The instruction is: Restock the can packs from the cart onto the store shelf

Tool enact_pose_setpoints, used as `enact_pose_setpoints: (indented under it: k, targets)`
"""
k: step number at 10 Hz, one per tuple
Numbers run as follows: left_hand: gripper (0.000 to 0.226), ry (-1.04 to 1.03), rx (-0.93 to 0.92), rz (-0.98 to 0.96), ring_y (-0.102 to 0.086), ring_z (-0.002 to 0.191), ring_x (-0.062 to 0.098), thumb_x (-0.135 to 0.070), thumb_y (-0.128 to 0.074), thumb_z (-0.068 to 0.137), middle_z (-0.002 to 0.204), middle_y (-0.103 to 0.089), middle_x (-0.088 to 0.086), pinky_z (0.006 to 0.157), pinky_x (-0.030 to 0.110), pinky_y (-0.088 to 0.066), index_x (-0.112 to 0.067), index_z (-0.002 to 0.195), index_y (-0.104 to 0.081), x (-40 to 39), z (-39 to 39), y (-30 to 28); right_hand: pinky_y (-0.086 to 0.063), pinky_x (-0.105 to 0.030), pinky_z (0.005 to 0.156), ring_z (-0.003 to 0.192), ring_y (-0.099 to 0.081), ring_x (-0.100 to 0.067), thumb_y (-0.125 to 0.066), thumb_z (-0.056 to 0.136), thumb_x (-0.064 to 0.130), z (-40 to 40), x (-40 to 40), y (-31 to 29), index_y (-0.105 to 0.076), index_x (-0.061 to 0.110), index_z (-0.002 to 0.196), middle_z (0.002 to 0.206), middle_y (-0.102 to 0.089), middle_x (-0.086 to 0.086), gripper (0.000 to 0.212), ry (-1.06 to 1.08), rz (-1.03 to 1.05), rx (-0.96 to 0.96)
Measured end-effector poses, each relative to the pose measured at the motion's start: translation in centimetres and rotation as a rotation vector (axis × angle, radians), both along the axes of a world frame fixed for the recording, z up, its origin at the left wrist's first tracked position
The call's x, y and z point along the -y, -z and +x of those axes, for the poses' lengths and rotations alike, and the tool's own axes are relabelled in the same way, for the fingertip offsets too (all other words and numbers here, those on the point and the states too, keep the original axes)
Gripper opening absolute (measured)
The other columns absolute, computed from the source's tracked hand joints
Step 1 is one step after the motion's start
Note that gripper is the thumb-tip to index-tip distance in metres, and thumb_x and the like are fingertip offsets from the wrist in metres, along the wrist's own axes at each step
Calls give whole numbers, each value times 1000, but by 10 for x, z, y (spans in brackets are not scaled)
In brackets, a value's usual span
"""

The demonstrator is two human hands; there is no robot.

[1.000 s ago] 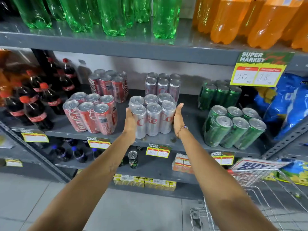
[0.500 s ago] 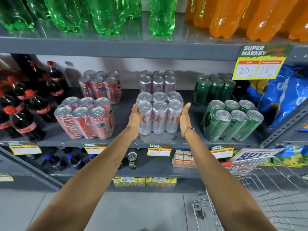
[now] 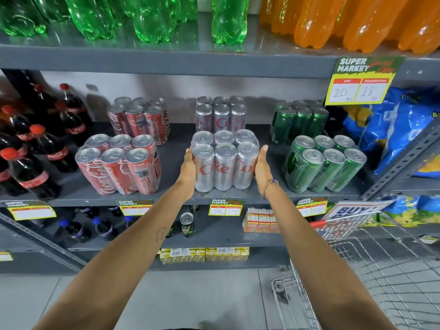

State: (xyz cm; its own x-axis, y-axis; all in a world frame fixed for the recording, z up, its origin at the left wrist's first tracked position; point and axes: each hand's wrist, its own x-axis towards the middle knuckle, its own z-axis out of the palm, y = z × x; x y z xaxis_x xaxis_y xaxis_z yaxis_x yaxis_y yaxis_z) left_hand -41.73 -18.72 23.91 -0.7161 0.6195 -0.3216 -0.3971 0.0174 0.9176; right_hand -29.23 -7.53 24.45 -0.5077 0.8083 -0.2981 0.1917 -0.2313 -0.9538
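A shrink-wrapped pack of silver Diet Coke cans [image 3: 223,163] stands on the grey middle shelf [image 3: 176,196] near its front edge. My left hand [image 3: 189,166] presses flat against its left side and my right hand [image 3: 261,164] against its right side. A second silver pack [image 3: 221,114] stands behind it. Two red Coca-Cola can packs [image 3: 120,166] sit to the left and two green can packs [image 3: 323,163] to the right. The wire cart [image 3: 371,265] is at the lower right, and no packs show in its visible part.
Dark cola bottles [image 3: 35,148] crowd the shelf's left end and blue snack bags [image 3: 400,129] the right. Green and orange bottles [image 3: 223,17] fill the shelf above. Below are small bottles, a single can [image 3: 187,225] and juice cartons [image 3: 259,220]. Yellow price tags line the shelf edges.
The silver pack has been slid to the right and a little deeper on the shelf, between both hands. The view has shifted slightly with it.
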Motion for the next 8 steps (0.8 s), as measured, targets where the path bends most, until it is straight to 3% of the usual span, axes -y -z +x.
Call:
enact_pose_setpoints:
  k: [1,2,3,4,6,7,8]
  targets:
    - [55,-5,5,-15,-59,94,16,-45,-18,100,111,-62,6,90,30,-41,-13,118,-60,-2,-2,-2,-32,-24,91,129,-47,-26,-3,98,52,1,0,-5,-53,12,130,136,-55,-15,72,3,3,-12]
    - [55,-3,0,-41,-58,105,21,-47,-19,100,120,-63,10,95,32,-42,-15,114,-62,-1,-1,-2,-31,-23,89,129,-47,-26,-3,98,51,2,1,-6,-53,11,131,137,-53,-15,71,5,14,11]
    - [56,12,-8,-15,-56,103,19,-45,-19,100,126,-62,12,95,31,-42,-12,118,-61,27,12,-14,-33,-25,91,128,-48,-26,-3,98,52,17,32,-19,-54,12,130,136,-54,-15,72,5,29,7]
    - [56,7,-19,-14,-57,101,18,-44,-19,100,121,-63,11,97,32,-42,-11,119,-61,25,12,-15,-34,-29,102,128,-48,-26,-3,97,54,13,28,-16,-55,12,129,136,-55,-15,74,12,24,24]
    - [51,41,-15,-35,-56,105,20,-45,-20,100,108,-62,5,107,38,-40,-21,90,-64,24,13,-14,-34,-33,107,128,-49,-27,-3,95,57,15,23,-9,-56,14,128,134,-57,-14,77,8,8,67]
    - [53,24,-21,-47,-54,106,17,-46,-20,100,111,-61,2,102,33,-40,-16,114,-61,27,11,-10,-34,-35,105,126,-49,-27,-5,95,57,18,23,-2,-56,15,127,132,-58,-13,74,22,119,114]
    - [59,-110,-252,-121,-48,126,23,-50,-18,97,140,-52,7,110,37,-34,-17,135,-49,33,10,-6,-40,-35,88,104,-56,-30,-20,100,42,42,44,12,-57,8,107,109,-63,-12,51,170,491,166]
